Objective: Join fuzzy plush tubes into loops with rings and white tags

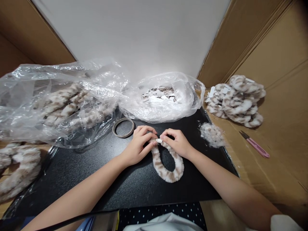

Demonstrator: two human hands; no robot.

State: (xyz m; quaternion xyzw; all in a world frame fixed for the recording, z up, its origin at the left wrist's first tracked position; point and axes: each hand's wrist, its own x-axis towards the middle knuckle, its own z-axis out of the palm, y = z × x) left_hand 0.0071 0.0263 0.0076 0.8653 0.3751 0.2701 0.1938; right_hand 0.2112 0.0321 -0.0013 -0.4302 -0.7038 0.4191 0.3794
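A fluffy white-and-brown fur loop (168,175) lies on the black table, its two ends meeting at the top. My left hand (141,144) pinches the left end of the loop. On the other end, my right hand (175,141) has its fingers closed, close beside the left fingertips. Between the two hands a small white piece (159,140) shows at the join. Part of both ends is hidden under the fingers.
Clear plastic bags hold fur pieces (64,106) at left and small tags (160,94) at centre. A tape ring (123,128), a fluff clump (212,134), pink snips (257,147), a pile of fur loops (240,101) and more fur (24,170) lie around.
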